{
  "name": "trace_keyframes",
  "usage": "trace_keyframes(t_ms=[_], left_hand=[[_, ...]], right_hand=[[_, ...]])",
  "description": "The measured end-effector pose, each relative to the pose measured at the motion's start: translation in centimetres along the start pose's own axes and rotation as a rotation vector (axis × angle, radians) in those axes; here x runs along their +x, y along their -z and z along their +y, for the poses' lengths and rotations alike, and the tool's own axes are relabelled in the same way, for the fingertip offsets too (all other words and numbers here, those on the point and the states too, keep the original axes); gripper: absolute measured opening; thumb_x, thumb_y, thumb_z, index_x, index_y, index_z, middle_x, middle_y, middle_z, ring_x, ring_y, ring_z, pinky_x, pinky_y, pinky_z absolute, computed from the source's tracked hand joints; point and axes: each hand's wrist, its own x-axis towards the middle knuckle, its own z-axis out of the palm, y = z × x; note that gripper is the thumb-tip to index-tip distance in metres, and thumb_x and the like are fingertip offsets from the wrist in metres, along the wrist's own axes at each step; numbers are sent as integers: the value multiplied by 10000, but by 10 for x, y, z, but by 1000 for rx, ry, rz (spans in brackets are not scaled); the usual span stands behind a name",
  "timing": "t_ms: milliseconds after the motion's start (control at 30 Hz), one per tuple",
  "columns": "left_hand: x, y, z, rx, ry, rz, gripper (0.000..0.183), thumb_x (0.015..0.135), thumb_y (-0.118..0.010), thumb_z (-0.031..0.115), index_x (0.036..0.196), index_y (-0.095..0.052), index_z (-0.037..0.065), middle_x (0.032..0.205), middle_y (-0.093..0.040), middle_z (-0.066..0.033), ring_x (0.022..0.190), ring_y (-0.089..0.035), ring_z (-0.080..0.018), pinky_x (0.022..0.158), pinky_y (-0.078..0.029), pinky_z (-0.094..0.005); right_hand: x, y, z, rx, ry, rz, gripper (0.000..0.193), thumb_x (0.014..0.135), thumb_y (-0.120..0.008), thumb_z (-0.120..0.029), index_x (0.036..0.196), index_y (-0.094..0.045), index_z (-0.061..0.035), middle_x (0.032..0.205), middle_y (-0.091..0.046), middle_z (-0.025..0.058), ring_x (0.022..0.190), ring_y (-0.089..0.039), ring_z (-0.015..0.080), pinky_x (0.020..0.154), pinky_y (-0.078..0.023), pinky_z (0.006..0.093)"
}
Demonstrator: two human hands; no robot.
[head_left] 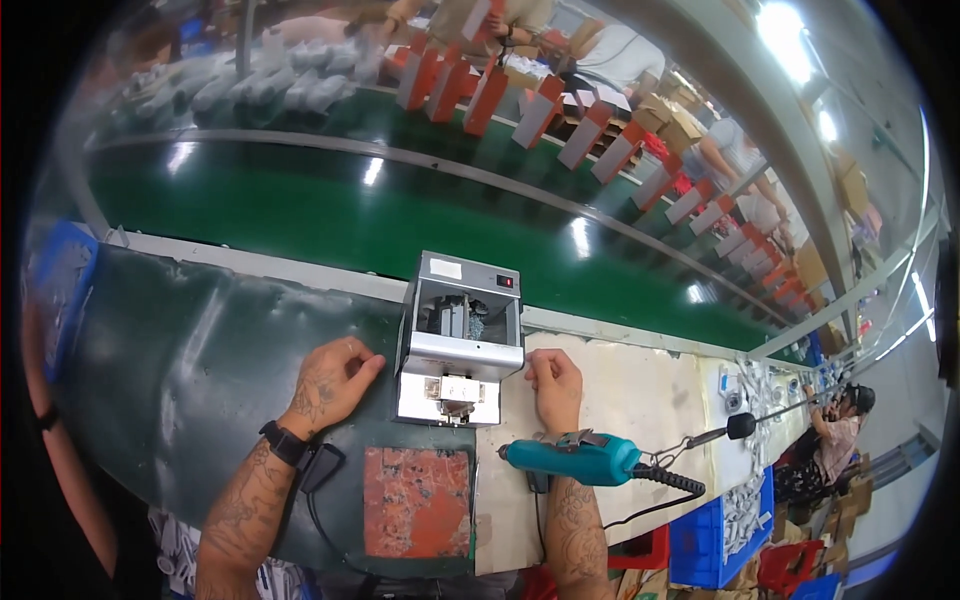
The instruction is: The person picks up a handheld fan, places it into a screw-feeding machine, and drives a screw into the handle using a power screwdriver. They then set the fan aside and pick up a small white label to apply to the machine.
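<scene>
Screw feeder (455,350): silver, upright on the worktop (180,400) between both hands, its front facing the wearer, probably for easy reach.
Left hand (333,384): just left of the feeder, fingers curled loosely together, nothing visible in them.
Right hand (557,388): close by its right side, fingers bent together; contact unclear.
Electric screwdriver (568,458): teal, hanging sideways above the right forearm, presumably suspended to spare the hand its weight.
Mat (417,502): scuffed red, flat between the forearms.

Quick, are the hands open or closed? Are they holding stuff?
Left hand: loosely closed beside the grey machine, nothing visible in it.
Right hand: closed, at the machine's right, nothing visible in it.
</scene>
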Motion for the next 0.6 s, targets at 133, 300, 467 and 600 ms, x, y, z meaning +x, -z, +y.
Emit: trace_keyframes(t_ms=[133, 300, 467, 600], left_hand=[[2, -5, -6, -10, -68, 52, 244, 979, -754, 221, 896, -739, -8, 754, -695, -90, 613, -614, -164, 595, -493, -333], [2, -3, -3, 11, -39, 30, 259, 976, -752, 246, 892, -731, 3, 784, -700, -112, 664, -655, -218, 634, -515, -364], [2, -3, -6, 4, -16, 9, 263, 970, -750, 266, 889, -724, 16, 815, -706, -133, 713, -695, -275, 675, -537, -399], [2, -5, -5, 14, -71, 50, 253, 977, -755, 243, 909, -749, 0, 756, -702, -91, 626, -619, -164, 608, -498, -330]], right_hand=[[2, 1, 4, 7, -23, 16, 190, 1056, -658, -175, 1030, -735, -3, 781, -671, 13, 672, -539, 69, 603, -412, 228], [2, -1, 6, 47, -1, 26, 188, 1051, -662, -174, 1019, -736, -4, 772, -670, 17, 661, -539, 70, 595, -404, 226], [1, 0, 5, 30, -9, 17, 197, 1059, -662, -190, 1036, -740, -10, 776, -678, 16, 670, -552, 66, 601, -419, 233], [2, 4, 8, -12, 31, 3, 214, 1068, -659, -207, 1060, -745, -10, 771, -682, 12, 671, -557, 59, 607, -434, 238]])
